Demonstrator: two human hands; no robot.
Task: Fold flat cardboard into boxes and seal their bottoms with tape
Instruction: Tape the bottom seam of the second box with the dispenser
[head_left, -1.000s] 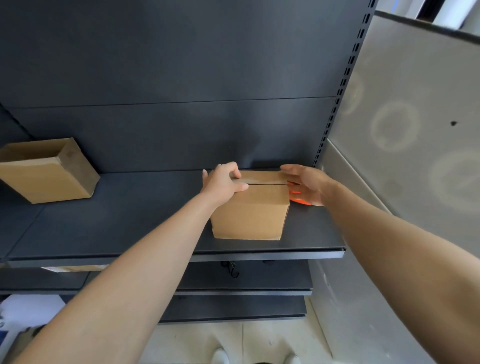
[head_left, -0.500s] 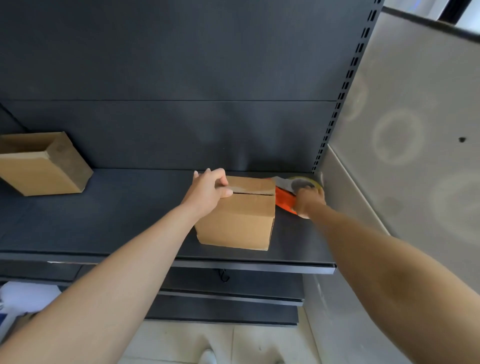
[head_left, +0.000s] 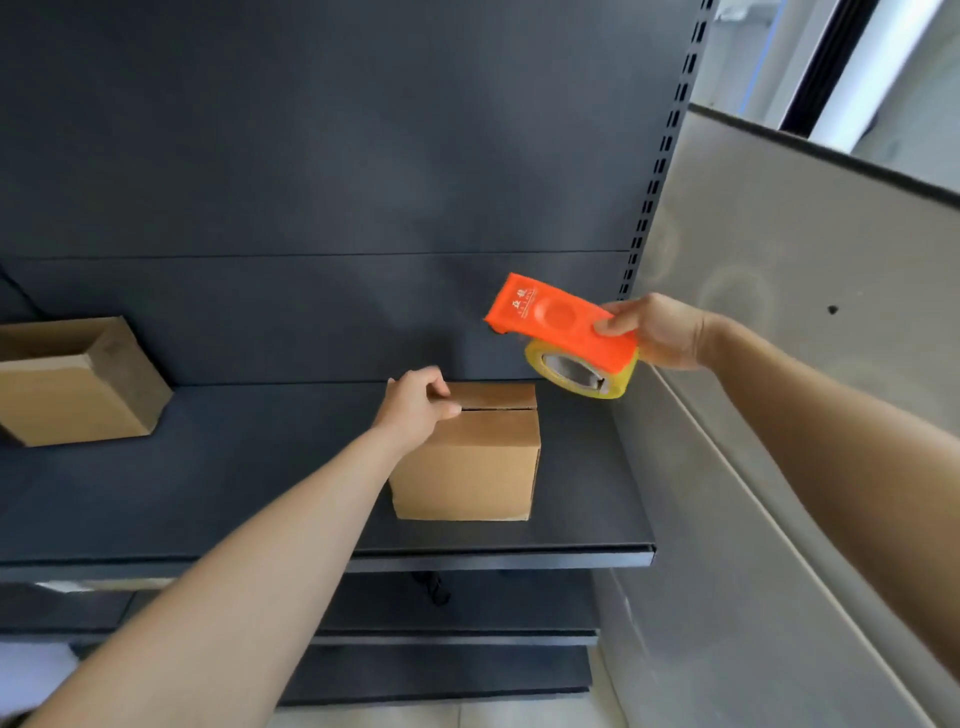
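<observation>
**Cardboard box (head_left: 465, 467) pinned down, tape gun up and ready**

Your left hand (head_left: 415, 405) sits on the box's top left corner. The fingers (head_left: 434, 384) curl over the far edge and the thumb lies along the seam (head_left: 498, 409) where the two flaps meet. I reckon it's there to stop the flaps popping up and the box skating around once tape gets dragged across.

The box stands on the dark shelf (head_left: 208, 467), directly under those fingers, closed flaps facing up. I can't see any tape on the seam yet.

Your right hand (head_left: 660, 332) has a closed grip on the orange tape dispenser (head_left: 561, 322), thumb on top, the other fingers tucked underneath out of sight. The yellow roll (head_left: 618, 382) hangs just below your thumb. The nose points away from your fingers, up and to the right of the box, not touching it. Nose-first probably makes sense, so the tape end can land on the box's right side and get pulled toward your left fingers.

One heads-up: that left thumb lies right in the tape's path, so you'd likely want to slide it off the seam.

A second box (head_left: 72, 384) sits well left of your left fingers, out of the way.
</observation>
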